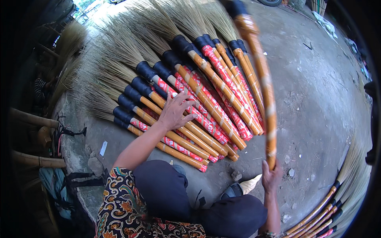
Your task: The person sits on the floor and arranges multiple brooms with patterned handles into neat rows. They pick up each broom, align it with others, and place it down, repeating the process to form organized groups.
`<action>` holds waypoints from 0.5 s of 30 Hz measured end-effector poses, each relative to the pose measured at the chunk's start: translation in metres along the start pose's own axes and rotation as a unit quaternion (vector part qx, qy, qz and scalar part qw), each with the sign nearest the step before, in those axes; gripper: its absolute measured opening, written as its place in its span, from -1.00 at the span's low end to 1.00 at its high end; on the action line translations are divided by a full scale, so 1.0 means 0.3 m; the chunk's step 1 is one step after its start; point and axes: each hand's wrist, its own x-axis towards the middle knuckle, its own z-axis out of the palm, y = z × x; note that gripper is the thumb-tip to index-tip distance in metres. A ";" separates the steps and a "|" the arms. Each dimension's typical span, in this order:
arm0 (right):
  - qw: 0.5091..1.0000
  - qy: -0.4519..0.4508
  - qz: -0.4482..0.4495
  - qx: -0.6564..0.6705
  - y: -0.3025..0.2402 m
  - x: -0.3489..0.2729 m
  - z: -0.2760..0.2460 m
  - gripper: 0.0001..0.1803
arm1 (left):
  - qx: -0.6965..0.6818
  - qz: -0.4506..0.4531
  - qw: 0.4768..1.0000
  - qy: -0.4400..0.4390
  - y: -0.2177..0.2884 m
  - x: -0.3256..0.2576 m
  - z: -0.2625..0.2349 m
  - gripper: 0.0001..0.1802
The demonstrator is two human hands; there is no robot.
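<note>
A fanned-out heap of grass brooms [206, 95] lies on the ground in front of me, with orange or red-patterned handles, black collars and pale bristles pointing away. My left hand [175, 110] rests over the handles in the heap, fingers spread, with no broom gripped. My right hand [271, 176] is closed round the lower end of one broom [265, 83] with an orange handle banded in a lighter colour. This broom extends away along the heap's right side, its upper part blurred by motion. Its bristles cannot be made out at the top edge.
Several more brooms [317, 217] lie at the lower right. Small stones [236, 175] dot the grey ground [301, 119] near my feet. On the left are bamboo poles [33, 118], a low concrete edge [73, 146] and a teal cloth or bag [55, 188]. A pale plastic sheet [325, 24] lies far right.
</note>
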 end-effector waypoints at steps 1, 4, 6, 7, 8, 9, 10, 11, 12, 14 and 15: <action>0.999 -0.016 -0.039 0.025 -0.057 0.045 0.054 -0.59 | -0.019 0.008 0.998 0.053 -0.004 -0.007 -0.024 -0.38; 0.992 -0.112 -0.057 0.026 -0.203 0.174 0.218 -0.49 | -0.026 0.018 0.990 0.140 -0.007 -0.008 -0.090 -0.39; 0.983 -0.134 -0.123 -0.022 -0.275 0.239 0.339 -0.43 | -0.024 0.024 0.984 0.175 -0.009 0.011 -0.108 -0.37; 0.974 -0.146 -0.153 -0.079 -0.302 0.262 0.394 -0.41 | -0.007 0.017 0.988 0.155 -0.011 0.029 -0.103 -0.37; 0.962 -0.144 -0.204 -0.114 -0.322 0.272 0.442 -0.38 | 0.010 0.011 0.991 0.135 -0.016 0.050 -0.088 -0.36; 0.949 -0.145 -0.235 -0.153 -0.333 0.271 0.476 -0.36 | 0.026 0.008 0.993 0.114 -0.026 0.071 -0.067 -0.35; 0.942 -0.152 -0.248 -0.166 -0.333 0.262 0.494 -0.34 | 0.061 -0.002 0.995 0.074 -0.032 0.095 -0.033 -0.34; 0.943 -0.167 -0.239 -0.162 -0.323 0.254 0.497 -0.33 | 0.071 -0.019 0.997 0.020 -0.039 0.109 0.002 -0.33; 0.952 -0.139 -0.246 -0.120 -0.298 0.240 0.481 -0.35 | 0.071 -0.045 0.996 -0.026 -0.049 0.117 0.040 -0.33; 0.969 -0.092 -0.215 -0.085 -0.197 0.210 0.401 -0.38 | 0.151 -0.028 0.979 -0.136 -0.084 0.130 0.107 -0.34; 0.975 -0.052 -0.198 -0.084 -0.123 0.193 0.335 -0.39 | 0.108 -0.024 0.993 -0.044 -0.094 0.140 0.145 -0.38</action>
